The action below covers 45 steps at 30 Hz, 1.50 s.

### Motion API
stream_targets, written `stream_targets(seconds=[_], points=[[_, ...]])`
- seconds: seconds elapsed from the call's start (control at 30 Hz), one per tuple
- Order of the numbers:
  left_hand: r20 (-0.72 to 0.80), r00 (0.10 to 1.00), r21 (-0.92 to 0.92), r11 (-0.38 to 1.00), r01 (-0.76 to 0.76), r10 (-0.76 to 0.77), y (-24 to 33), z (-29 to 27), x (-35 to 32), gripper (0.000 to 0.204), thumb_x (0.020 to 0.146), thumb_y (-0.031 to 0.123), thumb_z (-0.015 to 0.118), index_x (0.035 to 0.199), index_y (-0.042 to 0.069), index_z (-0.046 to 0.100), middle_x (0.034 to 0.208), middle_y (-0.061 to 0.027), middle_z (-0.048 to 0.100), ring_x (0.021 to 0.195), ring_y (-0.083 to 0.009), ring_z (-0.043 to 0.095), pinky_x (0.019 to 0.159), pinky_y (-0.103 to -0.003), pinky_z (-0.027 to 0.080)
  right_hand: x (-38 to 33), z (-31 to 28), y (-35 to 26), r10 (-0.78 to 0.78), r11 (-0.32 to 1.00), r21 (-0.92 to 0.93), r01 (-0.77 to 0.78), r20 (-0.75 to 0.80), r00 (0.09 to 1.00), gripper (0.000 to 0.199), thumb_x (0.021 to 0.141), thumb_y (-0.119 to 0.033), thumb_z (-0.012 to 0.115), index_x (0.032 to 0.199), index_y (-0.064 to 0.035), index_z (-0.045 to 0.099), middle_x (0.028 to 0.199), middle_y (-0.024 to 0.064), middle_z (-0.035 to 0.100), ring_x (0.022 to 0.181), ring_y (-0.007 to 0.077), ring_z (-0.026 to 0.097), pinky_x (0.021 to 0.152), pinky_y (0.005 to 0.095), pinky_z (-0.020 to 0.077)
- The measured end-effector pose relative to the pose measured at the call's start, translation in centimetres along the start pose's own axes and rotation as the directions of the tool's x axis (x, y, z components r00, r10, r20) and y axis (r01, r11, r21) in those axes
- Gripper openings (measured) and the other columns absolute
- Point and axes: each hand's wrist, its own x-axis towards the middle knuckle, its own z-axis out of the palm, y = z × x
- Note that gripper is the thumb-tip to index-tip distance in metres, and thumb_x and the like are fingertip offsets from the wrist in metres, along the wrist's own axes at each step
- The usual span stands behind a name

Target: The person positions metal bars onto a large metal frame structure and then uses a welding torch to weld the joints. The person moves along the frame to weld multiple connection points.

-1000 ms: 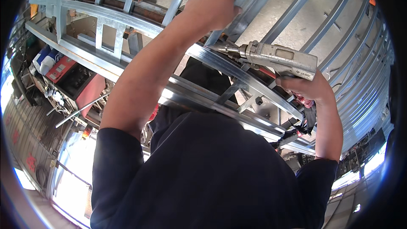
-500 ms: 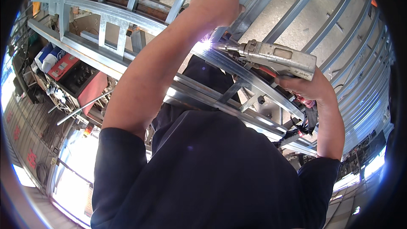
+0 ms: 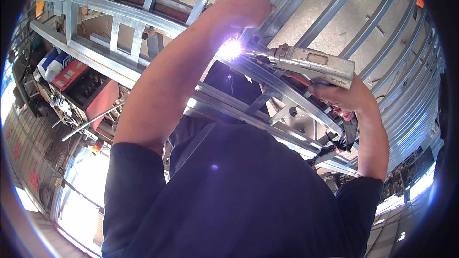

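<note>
My right hand (image 3: 334,94) is wrapped round the grip of a grey metal welding gun (image 3: 311,62), whose slim nozzle points left. At its tip a bright white-violet arc (image 3: 230,49) glares on the end of a galvanized steel tube (image 3: 272,79), hiding the joint itself. Just above the glare, my left hand (image 3: 245,2) is closed, back of the hand toward me, over a short steel tube (image 3: 247,35) that shows below it. Its fingers are mostly hidden behind the fist.
Long parallel steel tubes (image 3: 334,7) spread across the right. A welded steel frame (image 3: 129,14) lies at the upper left. Below it stands a red machine (image 3: 88,86) with a dark open top. A thin rod (image 3: 91,123) juts out beside it. Concrete floor (image 3: 311,33) shows between the tubes.
The arc flares larger and brighter, casting violet light on my left forearm. The gun has shifted very slightly left. A thin pale line now shows near the top edge. My left hand stays put.
</note>
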Motion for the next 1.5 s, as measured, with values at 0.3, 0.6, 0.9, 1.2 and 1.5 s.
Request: stream_targets(seconds=[0.3,0.6,0.9,1.2,1.5], points=[[-0.006,1.000,0.009,1.000,0.017,-0.017,0.1,0.1,0.2,0.043,0.092,0.044,0.067,0.108,0.005,0.075,0.098,-0.0177,0.074,0.098,-0.0361,0.071,0.088,-0.047,0.055,-0.4,0.0,-0.2,0.009,1.000,0.020,-0.009,0.000,1.000,0.060,0.081,-0.015,0.085,0.134,-0.0022,0.060,0.118,0.0101,0.071,0.108,0.0174,0.064,0.097,0.0322,0.0499],[0.017,0.999,-0.003,0.999,0.047,-0.047,0.2,-0.3,0.1,0.043,0.091,0.046,0.068,0.109,0.007,0.075,0.098,-0.0152,0.074,0.096,-0.0348,0.071,0.086,-0.045,0.055,-0.6,-0.2,0.3,-0.027,1.000,0.003,0.027,0.006,1.000,0.059,0.081,-0.014,0.085,0.133,-0.0024,0.061,0.118,0.0091,0.071,0.108,0.0171,0.064,0.097,0.0323,0.0499],[-0.097,0.995,0.126,0.992,0.014,-0.002,-0.1,0.2,0.2,0.045,0.092,0.046,0.067,0.114,0.008,0.074,0.097,-0.0149,0.074,0.095,-0.0337,0.072,0.084,-0.045,0.056,-1.8,-0.7,1.1,0.018,0.998,-0.064,-0.023,-0.080,0.997,0.060,0.076,-0.020,0.089,0.128,-0.0022,0.064,0.112,0.0107,0.073,0.102,0.0191,0.067,0.091,0.0342,0.0534],[-0.519,0.835,0.061,0.982,-0.178,0.184,4.8,3.3,-0.3,0.043,0.092,0.040,0.067,0.122,0.010,0.069,0.097,-0.0143,0.074,0.092,-0.0348,0.072,0.083,-0.046,0.056,-7.0,-3.0,6.2,-0.001,1.000,-0.022,-0.001,-0.125,0.992,0.055,0.076,-0.020,0.086,0.123,-0.0001,0.067,0.105,0.0103,0.074,0.096,0.0192,0.067,0.087,0.0332,0.0531],[-0.123,0.988,-0.093,0.990,-0.103,0.091,8.8,7.8,1.4,0.038,0.091,0.035,0.069,0.108,0.001,0.069,0.086,-0.0201,0.072,0.086,-0.0389,0.071,0.081,-0.047,0.056,-6.7,-3.1,9.8,-0.053,0.999,0.004,0.054,-0.100,0.994,0.063,0.076,-0.022,0.086,0.130,-0.0008,0.063,0.112,0.0130,0.073,0.102,0.0222,0.067,0.091,0.0346,0.0528]])
